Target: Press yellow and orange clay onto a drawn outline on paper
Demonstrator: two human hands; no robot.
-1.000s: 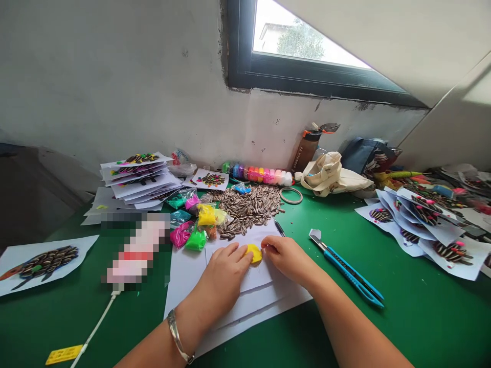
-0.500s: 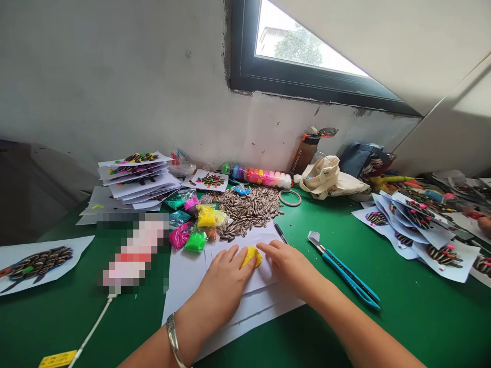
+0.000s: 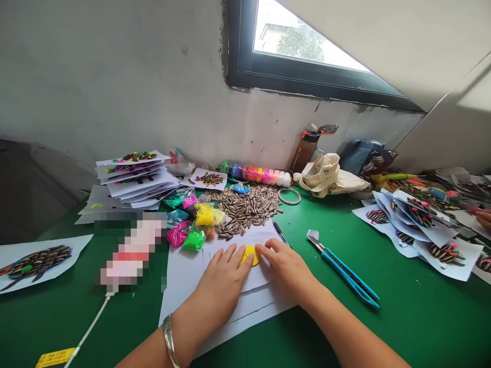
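Note:
A flattened round of yellow modelling clay (image 3: 251, 254) lies on white paper sheets (image 3: 184, 286) in front of me. My left hand (image 3: 222, 278) rests flat on the paper with its fingers apart, and its thumb and index fingertip touch the clay's left side. At the right edge of the clay is my right hand (image 3: 286, 266), its index finger stretched out against it and the other fingers loosely bent. Just beyond the paper sits a heap of striped sunflower seeds (image 3: 249, 207). Small bags of coloured clay (image 3: 194, 239) lie to the left of the seeds.
A blue utility knife (image 3: 347, 276) and a black pen (image 3: 281, 232) lie to the right. Stacked seed pictures (image 3: 134, 179) stand at the back left, more pictures (image 3: 418, 230) at the right. A tape roll (image 3: 289, 196), cloth bag (image 3: 326, 176) and bottle (image 3: 305, 151) are behind. Another person's hand (image 3: 484, 217) shows at far right.
My right index finger has come in from slightly apart to touch the clay's edge. The left hand stays on the clay, and the view has shifted slightly.

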